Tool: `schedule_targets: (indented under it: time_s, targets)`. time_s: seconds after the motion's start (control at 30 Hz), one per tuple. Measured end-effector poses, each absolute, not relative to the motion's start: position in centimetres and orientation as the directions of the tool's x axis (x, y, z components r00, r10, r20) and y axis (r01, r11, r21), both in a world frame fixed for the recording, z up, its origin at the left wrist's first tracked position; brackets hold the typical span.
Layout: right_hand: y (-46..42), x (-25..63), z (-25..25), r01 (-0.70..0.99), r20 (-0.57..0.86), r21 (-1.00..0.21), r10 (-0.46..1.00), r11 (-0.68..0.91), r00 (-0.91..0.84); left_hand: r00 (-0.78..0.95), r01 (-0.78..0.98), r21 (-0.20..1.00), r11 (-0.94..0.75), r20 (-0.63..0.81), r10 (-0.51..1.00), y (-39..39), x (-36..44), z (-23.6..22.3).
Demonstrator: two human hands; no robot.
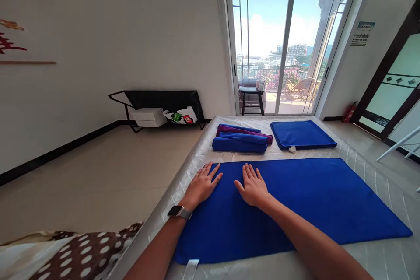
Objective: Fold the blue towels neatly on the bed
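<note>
A blue towel [315,201] lies spread out on the pale mattress [367,170], with a white tag at its near left corner. My left hand [202,183] rests flat at the towel's far left corner, fingers stretched out, and a watch is on that wrist. Flat on the cloth to its right is my right hand [252,183], thumb apart from the fingers. Neither hand grips anything. Beyond them sit several rolled blue and purple towels [241,142]. A folded blue towel [302,133] with a small white tag lies to the right of the rolls.
Brown polka-dot fabric [88,253] lies at the lower left, beside the mattress. Against the wall stands a low black rack [160,98] with a white box [149,117] and a printed bag [182,116]. Behind the mattress is a sliding glass door [288,43]. A fire extinguisher [349,112] stands right.
</note>
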State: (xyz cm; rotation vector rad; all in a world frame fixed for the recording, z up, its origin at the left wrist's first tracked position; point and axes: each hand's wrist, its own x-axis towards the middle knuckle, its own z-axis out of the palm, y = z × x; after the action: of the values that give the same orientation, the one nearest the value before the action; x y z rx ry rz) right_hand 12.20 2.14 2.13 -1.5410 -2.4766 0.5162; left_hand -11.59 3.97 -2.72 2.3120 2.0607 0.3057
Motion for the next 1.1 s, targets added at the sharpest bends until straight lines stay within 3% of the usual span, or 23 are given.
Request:
schedule_targets:
  time_s: [0.2, 0.33, 0.47, 0.6, 0.9, 1.03, 1.1]
  targets:
    - [1.8, 18.9, 1.3, 0.873, -0.063, -0.314, 0.910, 0.373, -0.411, 0.109, 0.982, 0.138, -0.128, 0.135, 0.985, 4.1, -11.9, -3.4]
    - [1.1, 30.8, -0.3, 0.944, -0.017, -0.201, 0.963, 0.261, -0.270, 0.115, 0.982, 0.131, -0.136, 0.157, 0.981, 4.3, -12.3, -3.8]
    - [-0.6, 44.4, -1.9, 0.996, 0.079, -0.092, 0.997, 0.011, -0.003, 0.147, 0.977, 0.130, -0.169, 0.163, 0.975, 4.4, -13.0, -4.1]
    - [-2.1, 52.4, -2.5, 0.997, 0.148, -0.072, 0.989, -0.020, 0.031, 0.161, 0.978, 0.114, -0.177, 0.132, 0.978, 4.5, -13.6, -4.4]
    - [-3.4, 52.3, -3.9, 0.996, 0.221, -0.084, 0.975, 0.039, -0.019, 0.115, 0.987, 0.101, -0.126, 0.112, 0.987, 4.2, -13.1, -3.7]
    - [-3.4, 45.4, -1.5, 0.988, 0.135, -0.057, 0.981, 0.146, -0.137, 0.118, 0.984, 0.118, -0.130, 0.104, 0.988, 4.1, -12.4, -3.2]
    - [-3.7, 39.3, 0.1, 0.957, 0.065, -0.099, 0.962, 0.271, -0.266, 0.122, 0.982, 0.132, -0.138, 0.124, 0.985, 4.1, -12.3, -3.1]
